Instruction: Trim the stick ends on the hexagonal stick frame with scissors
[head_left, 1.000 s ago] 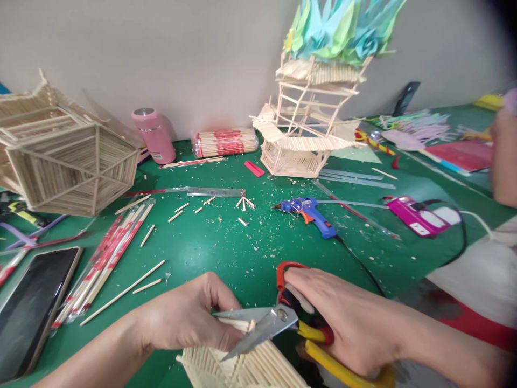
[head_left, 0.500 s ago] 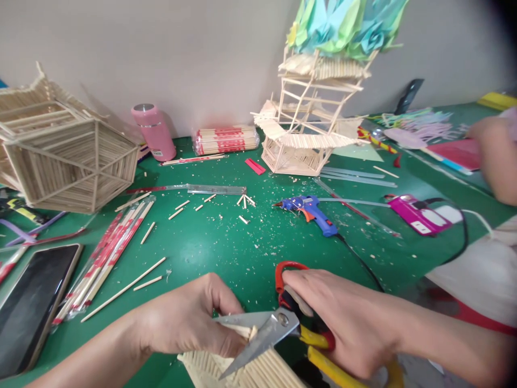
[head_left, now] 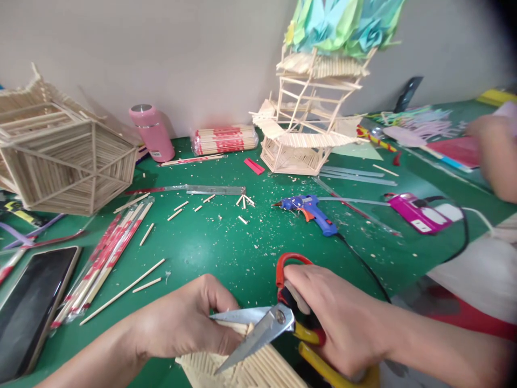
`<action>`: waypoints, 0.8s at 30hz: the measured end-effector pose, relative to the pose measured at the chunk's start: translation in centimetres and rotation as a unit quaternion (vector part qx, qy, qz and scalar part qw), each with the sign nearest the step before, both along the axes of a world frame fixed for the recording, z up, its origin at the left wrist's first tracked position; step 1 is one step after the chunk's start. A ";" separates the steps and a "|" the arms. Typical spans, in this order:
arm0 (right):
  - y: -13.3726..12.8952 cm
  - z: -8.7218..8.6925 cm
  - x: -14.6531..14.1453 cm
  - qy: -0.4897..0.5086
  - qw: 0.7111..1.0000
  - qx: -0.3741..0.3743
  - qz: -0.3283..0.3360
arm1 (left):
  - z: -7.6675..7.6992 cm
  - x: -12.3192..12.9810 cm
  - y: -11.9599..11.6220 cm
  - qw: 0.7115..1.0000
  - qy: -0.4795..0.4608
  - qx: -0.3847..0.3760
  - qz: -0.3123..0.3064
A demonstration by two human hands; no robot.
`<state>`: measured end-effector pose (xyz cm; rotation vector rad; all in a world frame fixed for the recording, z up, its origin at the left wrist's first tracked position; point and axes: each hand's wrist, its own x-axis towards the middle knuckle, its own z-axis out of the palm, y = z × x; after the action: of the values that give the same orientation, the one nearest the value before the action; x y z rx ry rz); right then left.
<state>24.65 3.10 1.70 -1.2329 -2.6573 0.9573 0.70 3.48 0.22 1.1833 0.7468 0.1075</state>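
My right hand (head_left: 335, 318) is closed around the handles of a pair of scissors (head_left: 269, 328), which have red and yellow grips. The two blades stand apart, with the ends of some wooden sticks (head_left: 238, 327) between them. My left hand (head_left: 189, 318) is closed, thumb and fingers pinching those sticks over a panel of glued wooden sticks (head_left: 262, 372) at the bottom edge. Its fingertips are partly hidden behind the upper blade. Cut stick pieces (head_left: 244, 201) and small chips lie on the green table (head_left: 226, 242).
A blue glue gun (head_left: 309, 210) with a cord lies ahead of my right hand. Behind it stands a stick tower (head_left: 297, 156). At left are a stick model (head_left: 72, 161), a phone (head_left: 36, 307) and wrapped chopsticks (head_left: 109, 253). Another person's hand (head_left: 495, 145) is at far right.
The scissors and my right hand have shifted slightly left, and the handles have drawn a little closer together. My left hand keeps its pinch. The view has moved slightly.
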 end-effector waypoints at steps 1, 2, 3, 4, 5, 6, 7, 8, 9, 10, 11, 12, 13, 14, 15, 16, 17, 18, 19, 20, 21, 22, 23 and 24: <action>0.0 -0.1 0.0 0.001 1.000 0.008 -0.002 | 0.1 0.0 0.0 1.000 0.000 -0.013 0.006; 0.0 -0.1 0.1 0.004 1.000 0.015 -0.002 | 0.2 0.1 0.0 0.999 0.003 -0.029 0.016; 0.0 -0.2 0.1 0.007 1.000 0.019 0.000 | 0.2 0.1 0.0 0.999 0.006 -0.042 0.025; 0.0 -0.2 0.1 0.011 1.000 0.021 0.004 | 0.3 0.2 0.0 0.999 0.007 -0.043 0.025; 0.0 -0.2 0.2 0.015 1.000 0.019 0.008 | 0.4 0.2 0.0 0.999 0.008 -0.044 0.027; 0.1 -0.1 0.2 0.017 1.000 0.014 0.012 | 0.5 0.2 0.0 0.999 0.009 -0.045 0.030; 0.1 0.0 0.2 0.018 1.000 0.006 0.014 | 0.5 0.2 0.0 0.998 0.011 -0.047 0.033; 0.3 0.0 0.2 0.016 1.000 -0.002 0.016 | 0.6 0.2 0.0 0.998 0.011 -0.050 0.037; 0.4 0.1 0.1 0.010 1.000 -0.010 0.019 | 0.7 0.2 0.0 0.998 0.010 -0.052 0.039; 0.6 0.2 0.0 0.005 1.000 -0.018 0.024 | 0.8 0.2 0.1 0.998 0.012 -0.051 0.041; 0.9 0.2 -0.1 0.001 0.999 -0.025 0.029 | 0.9 0.1 0.2 0.998 0.016 -0.048 0.043; 1.1 0.2 -0.2 -0.004 0.999 -0.031 0.032 | 1.1 0.0 0.3 0.998 0.023 -0.041 0.047; 1.3 0.1 -0.4 -0.009 0.999 -0.037 0.032 | 1.2 -0.1 0.3 0.998 0.032 -0.034 0.050; 1.4 0.0 -0.5 -0.014 0.998 -0.044 0.030 | 1.3 -0.2 0.4 0.997 0.043 -0.026 0.052; 1.6 -0.2 -0.7 -0.018 0.998 -0.050 0.025 | 1.4 -0.4 0.4 0.997 0.055 -0.020 0.054; 1.6 -0.4 -0.8 -0.021 0.998 -0.056 0.018 | 1.4 -0.5 0.5 0.996 0.067 -0.016 0.055; 1.6 -0.6 -0.9 -0.022 0.998 -0.059 0.012 | 1.3 -0.6 0.4 0.995 0.077 -0.016 0.054; 1.6 -0.8 -1.0 -0.022 0.998 -0.058 0.006 | 1.2 -0.7 0.4 0.995 0.085 -0.018 0.054; 1.5 -1.0 -1.1 -0.020 0.998 -0.056 0.000 | 1.1 -0.8 0.4 0.994 0.090 -0.022 0.054; 1.4 -1.2 -1.1 -0.017 0.999 -0.052 -0.003 | 0.9 -0.9 0.4 0.994 0.094 -0.026 0.054; 1.4 -1.3 -1.1 -0.013 0.999 -0.048 -0.006 | 0.8 -0.9 0.4 0.994 0.095 -0.029 0.052; 1.3 -1.3 -1.2 -0.008 0.999 -0.046 -0.008 | 0.8 -0.9 0.5 0.994 0.094 -0.029 0.051; 1.3 -1.2 -1.2 -0.001 0.999 -0.046 -0.008 | 0.8 -0.9 0.6 0.994 0.093 -0.027 0.050; 1.3 -1.2 -1.2 0.006 0.999 -0.048 -0.008 | 0.8 -0.9 0.7 0.994 0.092 -0.028 0.051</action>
<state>23.43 4.35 0.51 -1.2612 -2.6166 1.0982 -0.22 4.17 1.03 1.1124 0.9660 0.0629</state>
